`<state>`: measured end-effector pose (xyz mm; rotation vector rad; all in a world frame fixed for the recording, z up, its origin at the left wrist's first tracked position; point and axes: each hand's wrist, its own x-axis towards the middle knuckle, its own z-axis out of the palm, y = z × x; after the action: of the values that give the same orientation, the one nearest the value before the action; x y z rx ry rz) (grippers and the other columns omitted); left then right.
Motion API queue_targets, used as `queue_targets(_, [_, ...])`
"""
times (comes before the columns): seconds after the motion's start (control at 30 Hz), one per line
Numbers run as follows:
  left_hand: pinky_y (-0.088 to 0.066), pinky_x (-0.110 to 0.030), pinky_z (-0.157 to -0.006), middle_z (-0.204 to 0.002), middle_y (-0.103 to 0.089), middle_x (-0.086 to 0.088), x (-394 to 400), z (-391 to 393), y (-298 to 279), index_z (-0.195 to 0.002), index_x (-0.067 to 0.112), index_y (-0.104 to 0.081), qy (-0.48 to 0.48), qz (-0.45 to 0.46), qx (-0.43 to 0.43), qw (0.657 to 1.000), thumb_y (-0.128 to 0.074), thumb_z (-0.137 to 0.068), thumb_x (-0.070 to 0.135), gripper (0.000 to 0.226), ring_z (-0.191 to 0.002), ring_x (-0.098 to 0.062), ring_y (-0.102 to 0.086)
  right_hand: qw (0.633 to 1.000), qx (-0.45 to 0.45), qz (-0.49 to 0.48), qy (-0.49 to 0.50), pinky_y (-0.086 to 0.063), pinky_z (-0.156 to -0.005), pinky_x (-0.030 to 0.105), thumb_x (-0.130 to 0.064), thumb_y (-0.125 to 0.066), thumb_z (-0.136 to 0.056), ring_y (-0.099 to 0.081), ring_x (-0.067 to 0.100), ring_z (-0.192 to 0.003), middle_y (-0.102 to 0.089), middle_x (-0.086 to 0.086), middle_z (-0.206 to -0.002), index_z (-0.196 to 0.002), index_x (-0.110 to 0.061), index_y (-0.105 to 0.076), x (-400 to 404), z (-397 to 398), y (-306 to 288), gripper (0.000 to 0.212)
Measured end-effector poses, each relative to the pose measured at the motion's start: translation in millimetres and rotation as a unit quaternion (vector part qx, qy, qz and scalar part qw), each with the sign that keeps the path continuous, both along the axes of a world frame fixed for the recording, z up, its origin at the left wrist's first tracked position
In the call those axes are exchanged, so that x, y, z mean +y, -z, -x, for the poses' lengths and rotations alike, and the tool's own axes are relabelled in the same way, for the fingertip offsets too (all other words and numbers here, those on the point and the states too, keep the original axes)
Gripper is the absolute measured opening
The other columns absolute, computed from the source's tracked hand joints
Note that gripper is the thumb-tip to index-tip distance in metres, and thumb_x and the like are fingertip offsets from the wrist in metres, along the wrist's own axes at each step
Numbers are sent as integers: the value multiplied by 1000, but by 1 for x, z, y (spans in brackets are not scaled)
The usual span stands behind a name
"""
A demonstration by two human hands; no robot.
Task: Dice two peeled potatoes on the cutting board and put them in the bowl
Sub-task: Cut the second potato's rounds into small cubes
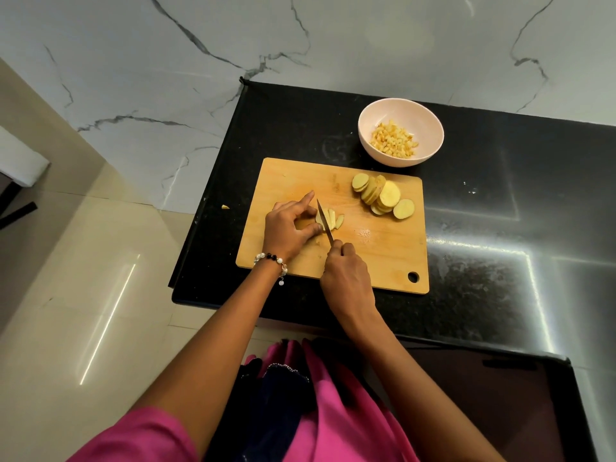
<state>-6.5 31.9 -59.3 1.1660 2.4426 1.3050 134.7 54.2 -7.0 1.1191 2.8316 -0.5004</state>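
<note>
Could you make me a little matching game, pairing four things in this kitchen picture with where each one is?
Things:
1. knife
2. diced potato
3. potato slices
4. stray potato bit

Places:
A. in the bowl
B. stacked at the far right of the cutting board
C. on the black counter, left of the board
D. in the right hand

Pairs: 1-D, 2-A, 3-B, 4-C

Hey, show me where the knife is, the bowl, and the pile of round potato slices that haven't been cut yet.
knife (324,221), head view, on the middle of the blade.
bowl (430,126), head view, on the bare inner wall at the right.
round potato slices (389,195), head view, on the flat face of a big slice.
</note>
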Motion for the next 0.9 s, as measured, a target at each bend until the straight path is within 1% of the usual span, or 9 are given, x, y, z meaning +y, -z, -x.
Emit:
queue_targets(0.2, [-38, -20, -87, -96, -73, 2, 1, -1, -1, -127, 14, -58, -3, 0, 1, 1000, -81, -69, 18, 63, -89, -1, -49, 999, 7, -23, -21, -48, -76, 36, 3, -27, -94, -56, 35, -95, -50, 22, -115, -129, 8, -40, 2, 13, 4, 38])
queue_targets(0.3, [-41, -23, -88, -97, -72, 1, 1, -2, -2, -129, 14, -56, -7, 1, -3, 1000, -81, -71, 18, 64, -90, -4, -49, 999, -10, -16, -26, -46, -72, 34, 4, -27, -93, -56, 34, -94, -49, 22, -114, -127, 8, -41, -4, -1, 4, 37])
queue_targets(0.47, [-48, -34, -85, -100, -71, 1, 3, -4, -1, -130, 14, -56, -19, 10, -14, 1000, -80, -72, 22, 63, -93, -15, -53, 999, -19, 26, -19, -48, -75, 35, 2, -31, -93, -56, 31, -97, -49, 18, -117, -129, 5, -40, -13, -25, -10, 37])
queue_targets(0.57, [-47, -34, -88, -104, -70, 2, 3, -4, -4, -130, 14, -55, -20, 24, -34, 999, -80, -72, 20, 64, -96, -13, -53, 997, -1, 70, 12, -45, -71, 37, -2, -40, -91, -56, 35, -93, -53, 17, -112, -119, 2, -49, -3, -27, -21, 30])
queue_targets(0.63, [-45, -32, -91, -106, -69, 1, 3, -5, -7, -131, 14, -54, -25, 41, -42, 998, -78, -73, 18, 63, -99, -16, -54, 997, 32, 67, 30, -41, -68, 35, -4, -42, -91, -56, 35, -91, -56, 16, -109, -116, 0, -52, 7, -26, -24, 28])
queue_targets(0.73, [-45, -33, -88, -109, -62, -7, 10, -19, -12, -129, 11, -57, -84, 71, -31, 993, -75, -77, 30, 58, -101, -23, -53, 995, 60, 48, 60, -40, -69, 35, -4, -44, -90, -57, 35, -91, -58, 17, -107, -115, 0, -54, 21, -21, -23, 28])
queue_targets(0.8, [-44, -35, -86, -111, -54, -10, 19, -33, -16, -127, 8, -57, -121, 118, -32, 985, -72, -76, 46, 65, -104, -26, -50, 993, 67, 52, 82, -41, -69, 35, -5, -45, -90, -57, 35, -90, -59, 17, -106, -114, 0, -56, 29, -19, -19, 27])
queue_targets(0.87, [-42, -36, -89, -117, -49, -12, 27, -44, -18, -125, 6, -53, -119, 172, -12, 978, -70, -73, 56, 74, -107, -28, -48, 991, 77, 46, 95, -36, -64, 33, -7, -45, -92, -57, 36, -88, -60, 17, -104, -114, 0, -56, 34, -19, -15, 26])
queue_targets(0.9, [-40, -36, -91, -120, -47, -13, 31, -48, -19, -124, 5, -50, -116, 187, -3, 975, -70, -73, 56, 74, -108, -29, -47, 991, 82, 42, 100, -33, -64, 31, -8, -45, -93, -57, 36, -88, -60, 18, -102, -113, 1, -57, 36, -20, -13, 25])
